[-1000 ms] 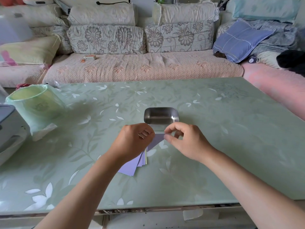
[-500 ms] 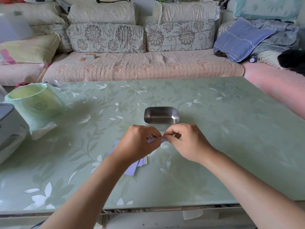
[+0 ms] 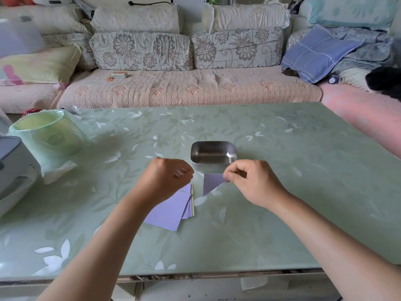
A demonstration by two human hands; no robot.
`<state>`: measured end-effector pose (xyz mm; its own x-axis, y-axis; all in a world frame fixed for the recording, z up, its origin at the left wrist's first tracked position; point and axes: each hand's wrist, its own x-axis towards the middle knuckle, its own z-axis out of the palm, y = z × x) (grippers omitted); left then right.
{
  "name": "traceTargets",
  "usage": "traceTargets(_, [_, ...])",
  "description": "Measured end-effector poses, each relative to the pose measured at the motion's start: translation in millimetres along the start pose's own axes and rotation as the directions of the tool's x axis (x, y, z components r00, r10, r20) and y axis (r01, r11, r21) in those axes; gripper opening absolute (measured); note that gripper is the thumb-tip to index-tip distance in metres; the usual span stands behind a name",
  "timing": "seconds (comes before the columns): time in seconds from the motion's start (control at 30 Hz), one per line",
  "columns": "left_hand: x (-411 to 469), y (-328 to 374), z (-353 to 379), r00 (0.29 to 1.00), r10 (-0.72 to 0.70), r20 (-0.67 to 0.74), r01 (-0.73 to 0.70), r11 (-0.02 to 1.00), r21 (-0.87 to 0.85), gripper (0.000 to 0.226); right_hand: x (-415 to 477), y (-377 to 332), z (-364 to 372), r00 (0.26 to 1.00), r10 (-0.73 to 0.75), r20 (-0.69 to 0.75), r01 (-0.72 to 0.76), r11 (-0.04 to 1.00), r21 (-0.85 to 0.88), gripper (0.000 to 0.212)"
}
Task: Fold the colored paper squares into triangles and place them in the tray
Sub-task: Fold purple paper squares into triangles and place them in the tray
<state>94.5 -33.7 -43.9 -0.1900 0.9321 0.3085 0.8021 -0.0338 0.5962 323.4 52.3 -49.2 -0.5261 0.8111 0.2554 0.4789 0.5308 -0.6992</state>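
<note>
A purple paper folded into a triangle [image 3: 210,183] hangs from my right hand [image 3: 251,181], pinched at its upper right corner just in front of the metal tray [image 3: 213,156]. The tray holds nothing that I can see. My left hand [image 3: 168,178] hovers to the left of the triangle with its fingers curled and nothing in them. Under that hand and wrist lies a fanned stack of purple paper squares [image 3: 173,208] on the green glass table [image 3: 282,192].
A green plastic-wrapped cylinder [image 3: 46,137] and a grey-white appliance [image 3: 10,168] stand at the table's left edge. A sofa with cushions [image 3: 184,88] runs behind the table. The table's front edge is near my forearms.
Both hands pinched the paper together before. Now my left hand has let go and moved left, and my right hand alone holds the folded triangle.
</note>
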Motion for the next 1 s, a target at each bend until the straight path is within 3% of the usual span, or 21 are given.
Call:
traceTargets(0.2, [-9.4, 27.1, 21.7, 0.987, -0.162, -0.001, 0.149, 0.914, -0.377, 0.010, 0.6, 0.3, 7.1, 0.999, 0.033, -0.036, -0.025, 0.980, 0.198, 0.018])
traceTargets(0.33, [-6.6, 34.4, 31.5, 0.954, -0.297, -0.023, 0.251, 0.842, -0.477, 0.009, 1.7, 2.1, 9.4, 0.997, 0.081, 0.009, -0.081, 0.971, 0.227, 0.020])
traceTargets(0.43, [-6.6, 32.3, 33.9, 0.968, -0.252, -0.001, 0.230, 0.883, -0.410, 0.012, -0.6, 3.3, 10.4, 0.993, 0.098, 0.063, -0.105, 0.987, 0.124, 0.015])
traceTargets(0.6, [-11.3, 34.5, 41.7, 0.987, -0.149, 0.068, 0.162, 0.943, -0.291, 0.006, -4.2, -5.8, 16.4, 1.000, -0.007, 0.008, 0.005, 0.986, 0.169, 0.014])
traceTargets(1.0, [-11.5, 39.6, 38.6, 0.975, -0.198, 0.102, 0.221, 0.913, -0.342, 0.015, -0.6, -4.9, 16.4, 1.000, -0.006, 0.002, 0.005, 0.968, 0.251, 0.027])
